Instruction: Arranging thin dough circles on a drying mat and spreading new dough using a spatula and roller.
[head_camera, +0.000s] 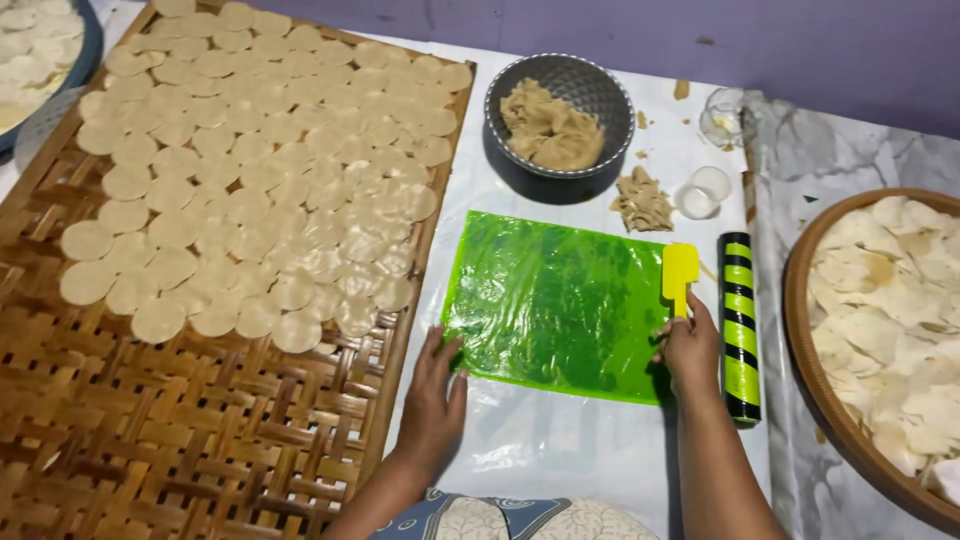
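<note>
My left hand (432, 392) lies flat on the white sheet, fingers apart, touching the near left corner of a green plastic mat (555, 300). The mat looks greasy and bare. My right hand (690, 348) grips the handle of a small yellow spatula (680, 270), whose blade rests at the mat's right edge. A black-and-green striped rolling pin (740, 325) lies just right of that hand. A grey bowl (597, 85) with a lump of beige dough (548, 128) stands behind the mat.
A woven bamboo tray (180, 440) on the left carries several rows of thin round dough discs (260, 170). A brown round basket (805, 330) of pale chips sits at the right. Dough scraps (642, 200), a white ring cutter (700, 192) and a small glass (722, 118) lie behind.
</note>
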